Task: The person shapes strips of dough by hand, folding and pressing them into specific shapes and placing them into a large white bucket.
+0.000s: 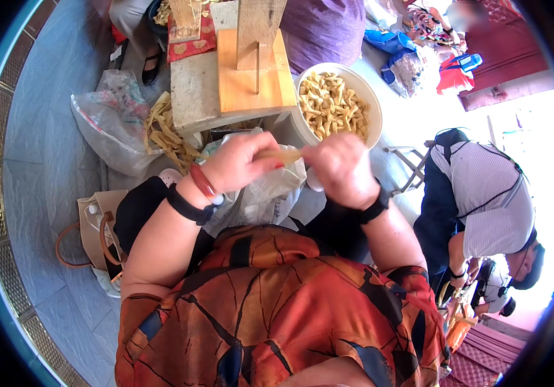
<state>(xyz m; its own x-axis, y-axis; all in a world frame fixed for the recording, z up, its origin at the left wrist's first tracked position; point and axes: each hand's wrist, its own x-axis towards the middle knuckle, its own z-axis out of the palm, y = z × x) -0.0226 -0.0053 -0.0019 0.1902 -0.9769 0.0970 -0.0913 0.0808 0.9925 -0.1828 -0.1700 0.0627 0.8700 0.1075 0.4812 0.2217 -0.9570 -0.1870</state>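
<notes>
From where I stand, left hand (245,160) pinches a pale strip (286,155), right hand (343,171) at its other end – blurred, grip unclear – near the tub (376,115); looks like twisting or knotting, next probably wanting a steady pull

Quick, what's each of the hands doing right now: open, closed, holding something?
Left hand: closed, pinching a pale yellow strip.
Right hand: at the strip's other end, too blurred to tell how firmly it is closed.
</notes>
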